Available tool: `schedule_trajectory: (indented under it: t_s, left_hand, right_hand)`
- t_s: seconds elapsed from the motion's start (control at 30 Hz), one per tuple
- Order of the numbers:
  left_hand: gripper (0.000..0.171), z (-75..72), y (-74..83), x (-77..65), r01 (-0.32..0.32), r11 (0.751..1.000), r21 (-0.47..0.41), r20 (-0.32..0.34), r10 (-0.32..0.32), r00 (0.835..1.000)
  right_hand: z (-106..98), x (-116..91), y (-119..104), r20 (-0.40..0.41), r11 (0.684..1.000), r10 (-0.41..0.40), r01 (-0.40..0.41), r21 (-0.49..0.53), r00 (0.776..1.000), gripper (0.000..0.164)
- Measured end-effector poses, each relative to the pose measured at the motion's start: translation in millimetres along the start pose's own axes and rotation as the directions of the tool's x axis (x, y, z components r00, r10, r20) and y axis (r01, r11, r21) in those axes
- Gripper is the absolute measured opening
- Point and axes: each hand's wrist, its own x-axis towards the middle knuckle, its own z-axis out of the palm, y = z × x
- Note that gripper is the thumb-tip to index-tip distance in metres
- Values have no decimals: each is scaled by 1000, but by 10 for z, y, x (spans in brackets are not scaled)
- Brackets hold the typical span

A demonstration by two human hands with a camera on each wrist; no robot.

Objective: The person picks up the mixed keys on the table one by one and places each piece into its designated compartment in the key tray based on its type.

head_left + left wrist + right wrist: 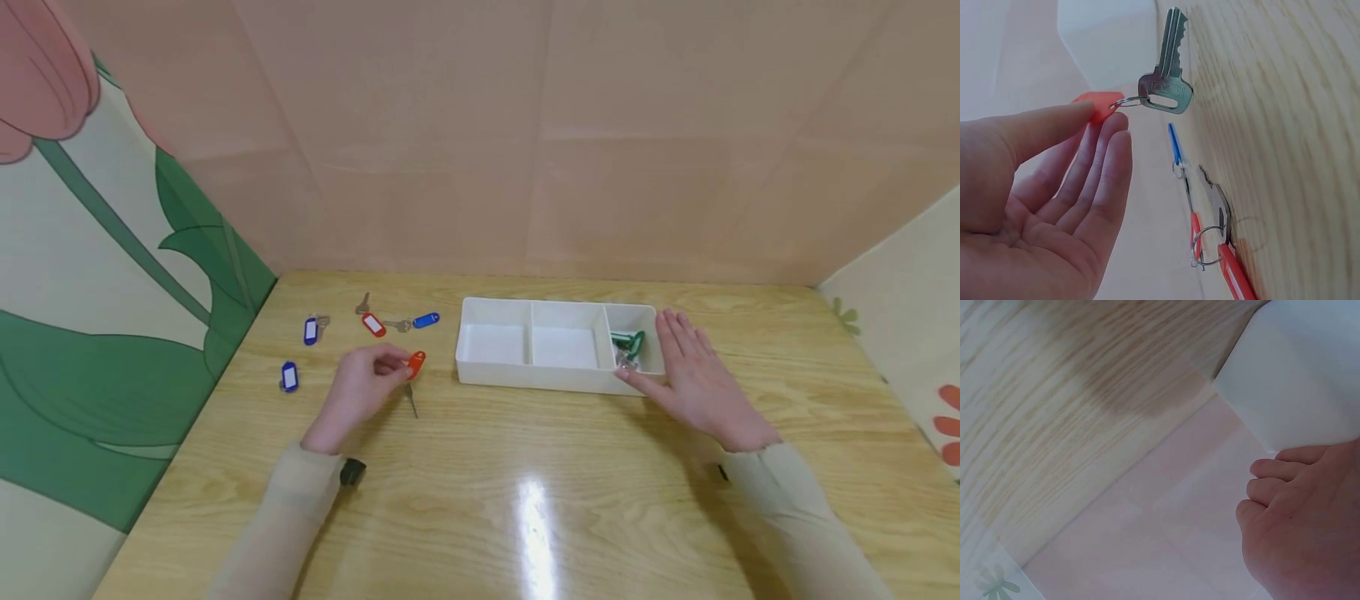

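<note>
My left hand (pixel 360 385) pinches a red key tag (pixel 1102 103) between thumb and fingers, a little above the table. From its ring hangs a metal key (pixel 1166 84), pointing down in the head view. My right hand (pixel 697 379) rests on the right end of a white three-compartment box (pixel 495 374), fingers straight along its right wall and thumb at the front rim. In the right compartment lie green key tags (pixel 636 343) with keys. The left and middle compartments show bare floors. In the right wrist view, the fingers touch the box's white side (pixel 1285 381).
Behind the left hand lie a red key tag (pixel 373 324) and a blue key tag (pixel 426 320) with keys. Farther left are two more blue tags (pixel 311 332). A pink backdrop (pixel 540 208) rises behind the wooden table (pixel 450 500); a printed panel (pixel 90 375) borders the left.
</note>
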Motion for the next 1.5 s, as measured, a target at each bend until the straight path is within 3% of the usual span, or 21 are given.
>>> schedule_trajectory:
  t_s: [0.47,0.67,0.9,1.2,1.5]
  left_hand:
    - [12,-45,41,16,60,995,-77,-73,-65,995]
    - [12,-65,80,-1,71,986,-152,-101,-87,991]
    - [13,-49,87,-5,35,979,-202,-142,-65,988]
    - [14,-30,141,50,-48,975,-218,-177,9,984]
    - [14,-39,261,101,-61,968,-242,-193,14,981]
  right_hand:
    - [-10,-18,-13,-5,1000,-2,2,10,1000,107]
    - [-9,-17,-9,5,1000,4,-4,17,1000,107]
    - [2,-7,-4,26,1000,12,-12,6,1000,108]
    - [14,-21,6,-13,1000,-3,3,19,1000,107]
    - [15,-17,11,-16,1000,-7,7,13,1000,107]
